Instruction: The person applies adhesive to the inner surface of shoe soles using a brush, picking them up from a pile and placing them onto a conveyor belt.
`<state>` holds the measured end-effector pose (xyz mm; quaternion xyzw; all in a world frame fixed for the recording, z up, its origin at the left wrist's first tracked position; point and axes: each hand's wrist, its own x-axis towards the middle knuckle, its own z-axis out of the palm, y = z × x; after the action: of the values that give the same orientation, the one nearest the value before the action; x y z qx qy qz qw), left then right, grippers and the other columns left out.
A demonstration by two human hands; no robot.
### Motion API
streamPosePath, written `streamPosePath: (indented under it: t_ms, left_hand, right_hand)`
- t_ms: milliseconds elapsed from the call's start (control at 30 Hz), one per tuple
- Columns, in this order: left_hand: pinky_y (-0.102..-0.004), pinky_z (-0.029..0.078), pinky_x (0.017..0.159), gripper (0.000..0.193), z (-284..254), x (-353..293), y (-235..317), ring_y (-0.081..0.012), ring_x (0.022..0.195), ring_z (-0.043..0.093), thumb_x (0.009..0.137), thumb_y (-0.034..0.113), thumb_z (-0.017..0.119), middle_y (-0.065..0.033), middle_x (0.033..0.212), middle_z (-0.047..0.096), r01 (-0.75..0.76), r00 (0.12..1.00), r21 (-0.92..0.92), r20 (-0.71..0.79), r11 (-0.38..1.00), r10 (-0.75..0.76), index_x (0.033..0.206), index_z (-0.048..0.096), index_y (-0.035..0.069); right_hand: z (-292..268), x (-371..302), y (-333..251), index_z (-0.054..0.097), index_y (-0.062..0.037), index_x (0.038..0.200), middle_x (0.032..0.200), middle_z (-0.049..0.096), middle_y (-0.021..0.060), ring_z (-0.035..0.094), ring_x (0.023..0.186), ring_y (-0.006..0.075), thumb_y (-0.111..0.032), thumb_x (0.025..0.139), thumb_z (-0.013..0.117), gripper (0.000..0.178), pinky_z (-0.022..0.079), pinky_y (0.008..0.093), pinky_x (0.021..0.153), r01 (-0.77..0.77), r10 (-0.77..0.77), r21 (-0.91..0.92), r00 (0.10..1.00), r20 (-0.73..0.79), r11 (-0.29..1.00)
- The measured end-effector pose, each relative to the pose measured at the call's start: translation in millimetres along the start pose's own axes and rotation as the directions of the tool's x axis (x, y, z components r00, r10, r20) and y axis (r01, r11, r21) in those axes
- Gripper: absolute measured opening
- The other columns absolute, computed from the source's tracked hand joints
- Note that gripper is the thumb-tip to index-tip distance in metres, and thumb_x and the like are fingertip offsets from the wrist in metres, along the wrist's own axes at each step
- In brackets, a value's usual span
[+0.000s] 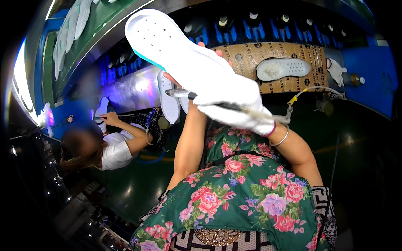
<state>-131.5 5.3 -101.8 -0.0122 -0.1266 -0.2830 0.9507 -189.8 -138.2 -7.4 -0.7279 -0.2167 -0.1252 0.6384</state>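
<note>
My left hand (pixel 171 79) is bare and holds a large white shoe sole (pixel 178 52) from below. Its fingertips curl around the sole's edges, and the palm is hidden beneath. The sole has a turquoise edge and small holes at its far end. My right hand (pixel 234 100), in a white glove, grips a brush (pixel 190 95) with a dark handle and metal ferrule. The brush's tip lies over the sole's left edge; I cannot tell whether they touch. Behind the sole, another white sole (pixel 169 104) rests on the bench, partly hidden.
A grey-white sole (pixel 282 69) lies on cardboard (pixel 238 54) at the right, beside a white glove (pixel 336 71) and a small bottle (pixel 354 79). A clear hose (pixel 318 88) with a yellow connector (pixel 292 100) runs to my right wrist. A co-worker (pixel 119 146) sits at the left, handling a sole.
</note>
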Motion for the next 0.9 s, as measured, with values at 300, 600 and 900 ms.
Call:
streamPosePath:
  t_ms: [300,600,900]
  left_hand:
    - [-0.0689,0.038,0.105,0.118,0,2,18,-0.0468,0.131,0.046,0.066,0.088,0.064,-0.0239,0.144,0.048,-0.009,0.997,0.138,-0.071,0.99,0.019,0.152,0.037,0.012]
    - [-0.0668,0.046,0.101,0.115,3,4,32,-0.0478,0.127,0.049,0.071,0.084,0.064,-0.0229,0.144,0.047,0.16,0.987,0.04,0.003,0.986,-0.16,0.154,0.033,0.011]
    - [-0.0474,0.053,0.089,0.111,20,15,57,-0.0388,0.114,0.048,0.064,0.078,0.076,-0.0225,0.125,0.05,0.329,0.944,0.058,-0.053,0.943,-0.326,0.14,0.038,0.006]
  right_hand:
    - [-3,-5,-8,0.078,-0.0131,0.103,0.097,0.075,0.007,0.072,0.095,0.0226,-0.013,0.081,0.079,0.022,0.057,0.0348,0.086,-0.043,0.039,0.118,0.998,0.043,0.992]
    - [-1,-15,7,0.075,-0.0138,0.111,0.109,0.073,0.0073,0.07,0.1,0.0272,-0.016,0.084,0.077,0.027,0.055,0.0373,0.087,0.12,-0.116,-0.018,0.984,0.132,0.993]
    - [8,-19,-1,0.077,-0.0149,0.099,0.094,0.074,0.0043,0.068,0.081,0.0226,-0.013,0.079,0.081,0.021,0.054,0.0354,0.073,0.139,-0.132,-0.081,0.987,0.088,0.987]
